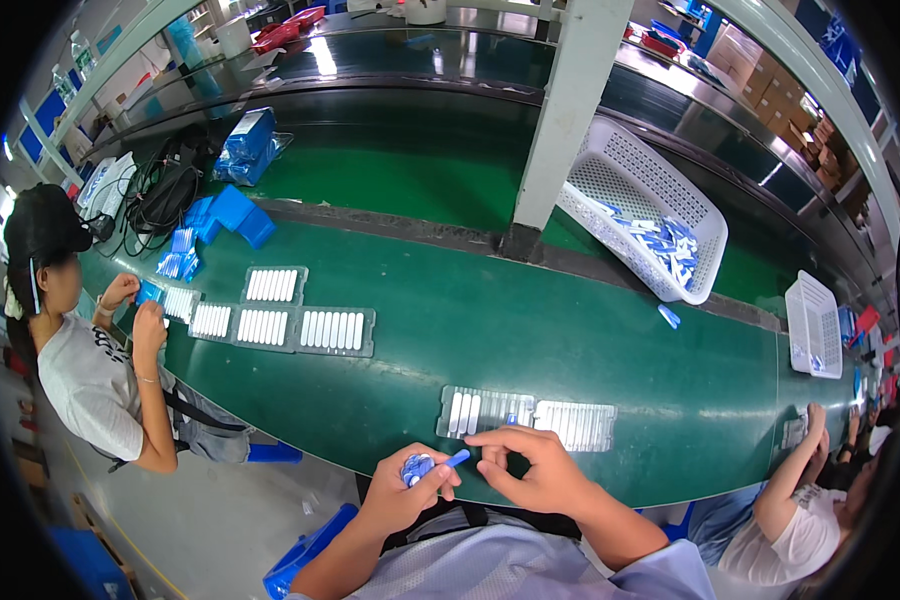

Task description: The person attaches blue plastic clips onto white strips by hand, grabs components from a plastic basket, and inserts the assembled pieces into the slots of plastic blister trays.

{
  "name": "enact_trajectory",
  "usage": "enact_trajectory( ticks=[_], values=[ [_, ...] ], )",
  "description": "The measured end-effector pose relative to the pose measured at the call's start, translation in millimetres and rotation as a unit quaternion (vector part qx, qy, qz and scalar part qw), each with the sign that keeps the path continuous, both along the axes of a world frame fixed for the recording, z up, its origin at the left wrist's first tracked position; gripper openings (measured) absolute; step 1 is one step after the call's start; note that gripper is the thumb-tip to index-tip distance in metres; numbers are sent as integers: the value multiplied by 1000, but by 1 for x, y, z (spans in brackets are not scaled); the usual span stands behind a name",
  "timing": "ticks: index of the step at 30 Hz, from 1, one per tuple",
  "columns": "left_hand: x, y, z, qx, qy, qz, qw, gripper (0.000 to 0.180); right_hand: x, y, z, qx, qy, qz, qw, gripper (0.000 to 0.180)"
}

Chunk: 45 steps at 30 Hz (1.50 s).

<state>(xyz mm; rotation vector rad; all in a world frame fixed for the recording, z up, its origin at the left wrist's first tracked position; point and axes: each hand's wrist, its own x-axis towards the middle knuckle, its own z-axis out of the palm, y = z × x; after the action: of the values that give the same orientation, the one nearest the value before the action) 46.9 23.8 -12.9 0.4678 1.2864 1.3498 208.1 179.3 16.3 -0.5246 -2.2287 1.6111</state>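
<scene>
My left hand [400,495] is closed around a bunch of small blue-and-white plastic pieces [417,468]. One slim blue piece [457,458] sticks out past its fingertips toward the right. My right hand [535,465] is beside it, index finger stretched and thumb apart, with nothing visible between them. Just beyond the hands lies a clear plastic tray [485,398] with slots; white sticks fill its left end, and a small blue-and-white piece [512,418] lies near its right end. A second slotted tray [575,425] adjoins it on the right, partly behind my right hand.
A white basket [705,255] of blue-and-white pieces leans beyond a pale post [570,120]; one loose piece [669,316] lies below it. Filled trays [335,331] and blue packets [240,213] lie left, near a seated co-worker [90,370]. Another person [785,515] sits right.
</scene>
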Motion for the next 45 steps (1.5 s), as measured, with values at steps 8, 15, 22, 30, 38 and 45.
enact_trajectory(
  ticks=[8, 15, 22, 30, 38, 45],
  values=[
    [0, 1, 9, 8, -146, -31, 989, 15, -5, -9, -7, -35, -1, -72, 997, 9],
    [-3, -3, -2, 13, -202, 9, 979, 15, -4, -11, -5, -78, 23, -72, 994, 12],
    [1, -1, 11, -2, -167, -12, 986, 12, -4, -11, -9, -69, -7, -69, 995, 8],
    [-11, -6, 11, 2, -124, 15, 992, 14, 5, 12, -11, -351, 130, -229, 899, 12],
    [-11, -8, 10, -8, -140, 39, 989, 19, -3, 43, 0, -339, 73, -188, 919, 10],
    [-12, -8, 9, -9, -173, 34, 984, 21, -24, 80, 0, -24, -112, 44, 992, 14]
  ],
)
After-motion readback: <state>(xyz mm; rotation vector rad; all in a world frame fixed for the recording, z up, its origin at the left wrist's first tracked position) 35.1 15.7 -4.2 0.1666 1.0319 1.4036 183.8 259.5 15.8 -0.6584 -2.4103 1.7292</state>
